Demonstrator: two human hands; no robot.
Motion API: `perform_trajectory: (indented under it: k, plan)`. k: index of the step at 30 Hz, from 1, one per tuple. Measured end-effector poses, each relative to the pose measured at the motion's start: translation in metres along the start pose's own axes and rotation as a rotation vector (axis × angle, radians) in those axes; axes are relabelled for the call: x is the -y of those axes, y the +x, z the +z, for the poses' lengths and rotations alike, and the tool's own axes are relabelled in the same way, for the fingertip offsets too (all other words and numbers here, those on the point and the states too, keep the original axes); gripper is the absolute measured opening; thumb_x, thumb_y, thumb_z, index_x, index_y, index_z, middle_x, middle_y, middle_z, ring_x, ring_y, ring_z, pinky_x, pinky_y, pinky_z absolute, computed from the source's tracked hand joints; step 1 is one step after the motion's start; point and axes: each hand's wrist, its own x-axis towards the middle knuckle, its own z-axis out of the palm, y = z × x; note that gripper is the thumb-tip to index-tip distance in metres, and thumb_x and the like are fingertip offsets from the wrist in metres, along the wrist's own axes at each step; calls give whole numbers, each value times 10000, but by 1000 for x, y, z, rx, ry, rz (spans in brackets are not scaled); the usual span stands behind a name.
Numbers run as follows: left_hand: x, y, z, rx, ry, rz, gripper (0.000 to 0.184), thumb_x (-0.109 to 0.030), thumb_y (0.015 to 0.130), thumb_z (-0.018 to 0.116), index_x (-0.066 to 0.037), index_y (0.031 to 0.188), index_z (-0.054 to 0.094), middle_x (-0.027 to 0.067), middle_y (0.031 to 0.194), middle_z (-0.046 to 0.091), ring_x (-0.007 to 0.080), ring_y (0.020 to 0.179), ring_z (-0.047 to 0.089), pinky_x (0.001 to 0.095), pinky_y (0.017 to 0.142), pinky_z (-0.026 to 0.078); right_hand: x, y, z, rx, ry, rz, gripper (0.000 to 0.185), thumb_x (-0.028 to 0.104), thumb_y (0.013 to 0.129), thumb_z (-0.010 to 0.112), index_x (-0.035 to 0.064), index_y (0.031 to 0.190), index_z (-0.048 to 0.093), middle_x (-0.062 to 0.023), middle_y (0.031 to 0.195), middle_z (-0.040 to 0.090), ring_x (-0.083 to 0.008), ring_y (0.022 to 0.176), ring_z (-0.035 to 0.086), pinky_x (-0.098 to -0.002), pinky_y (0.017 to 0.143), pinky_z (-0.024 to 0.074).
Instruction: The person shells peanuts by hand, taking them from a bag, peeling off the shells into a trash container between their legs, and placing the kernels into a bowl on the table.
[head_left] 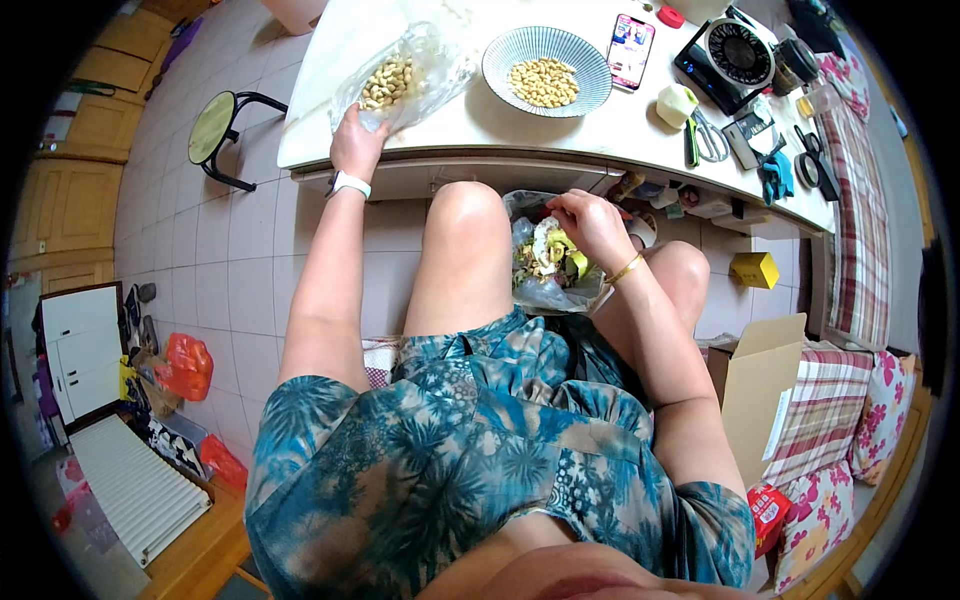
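On the white desk [640,120], a clear plastic bag [432,62] is touched by left fingers [352,120]; right fingers [565,205] are curled; both grips are unclear.

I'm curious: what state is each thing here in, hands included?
Clear plastic bag: on the table, partly filled with nuts
Striped bowl: upright, partly filled
Scrap bag: open, holding scraps
Left hand: at the clear plastic bag
Right hand: curled, above the scrap bag
Phone: screen lit
Stool: upright, unoccupied
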Motion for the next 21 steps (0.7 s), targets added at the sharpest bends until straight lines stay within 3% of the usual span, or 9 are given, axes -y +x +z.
perform_trajectory:
  k: [3, 6, 14, 21]
  plan:
    - [3, 9, 0, -35, -95, -51, 507, -403, 880, 678, -35, 1228, 679, 220, 1170, 700, 401, 1077, 665, 455, 940, 524, 0, 0, -1, 0, -4, 1, 114, 117, 874, 674, 46, 943, 729, -128, 926, 693, -354, 840, 679, -444, 739, 551]
    - [3, 27, -5, 62, -55, -12, 357, -328, 975, 505, -106, 1123, 742, 221, 1069, 703, 408, 1012, 663, 476, 903, 532, -1, 0, 1, 2, 3, -5, 116, 120, 873, 674, 47, 944, 729, -128, 924, 693, -354, 840, 680, -444, 741, 552]
    - [9, 82, 6, 252, 143, -87, 332, -342, 921, 584, -141, 1127, 751, 173, 1118, 728, 347, 1059, 687, 455, 917, 537, -9, 0, 9, 11, -34, -13, 124, 125, 876, 664, 53, 952, 731, -134, 922, 699, -362, 851, 680, -450, 747, 557]
    - [9, 109, 8, 371, 258, 23, 282, -297, 871, 666, -124, 1067, 772, 154, 1085, 743, 321, 1029, 709, 436, 889, 555, -13, -2, 12, 22, -85, -10, 118, 148, 876, 649, 82, 929, 732, -118, 923, 712, -342, 862, 690, -450, 745, 562]
